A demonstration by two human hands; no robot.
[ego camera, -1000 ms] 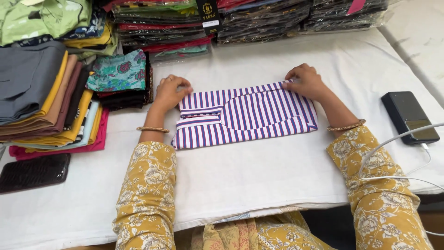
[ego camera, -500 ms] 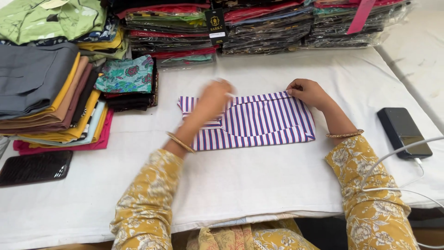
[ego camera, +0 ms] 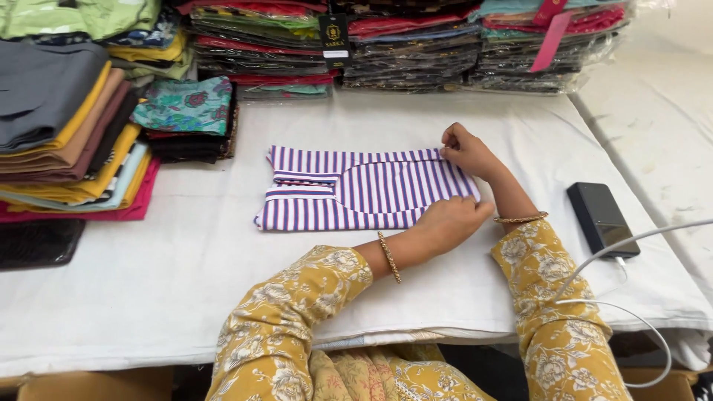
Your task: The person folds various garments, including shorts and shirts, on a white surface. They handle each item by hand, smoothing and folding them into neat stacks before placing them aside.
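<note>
A folded purple-and-white striped garment (ego camera: pixel 364 189) lies flat at the middle of the white-covered counter (ego camera: pixel 186 282). The right hand (ego camera: pixel 466 151) pinches the garment's far right corner, fingers closed on the cloth. The left hand (ego camera: pixel 453 221), reaching across the body, rests at the garment's near right corner with fingers curled over the edge; whether it grips the cloth cannot be told. Both wrists carry gold bangles. Stacks of folded fabric (ego camera: pixel 70 119) sit along the left edge, plastic-wrapped bundles (ego camera: pixel 416 44) line the far edge, and a black phone (ego camera: pixel 601 219) with white cable (ego camera: pixel 631 297) lies near the right edge.
</note>
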